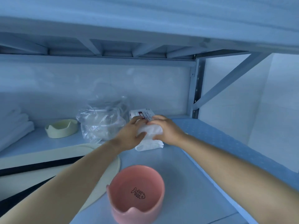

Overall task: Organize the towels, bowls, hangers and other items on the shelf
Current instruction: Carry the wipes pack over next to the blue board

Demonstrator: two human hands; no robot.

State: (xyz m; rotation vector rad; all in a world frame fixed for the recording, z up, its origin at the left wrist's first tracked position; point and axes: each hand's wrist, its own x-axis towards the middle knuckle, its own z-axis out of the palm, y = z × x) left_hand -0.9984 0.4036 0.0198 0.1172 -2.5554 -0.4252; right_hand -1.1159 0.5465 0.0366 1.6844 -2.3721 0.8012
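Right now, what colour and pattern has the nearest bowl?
The bowl is pink, with a dark fish-skeleton drawing inside; the head view shows it best.

White wall (267, 102) at right; blue dotted covering (223, 143) along surface's right edge.

Counting two bowls, pink bowl (135, 193) and cream bowl (61, 128); beyond pink bowl, counting one packet (149, 143), one clear bag (100, 122), one towel stack (14, 125).

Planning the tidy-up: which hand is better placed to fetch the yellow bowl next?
Probably the left hand: the yellow bowl sits far left, past the plastic bag; the right hand would have to cross the white packet both hold.
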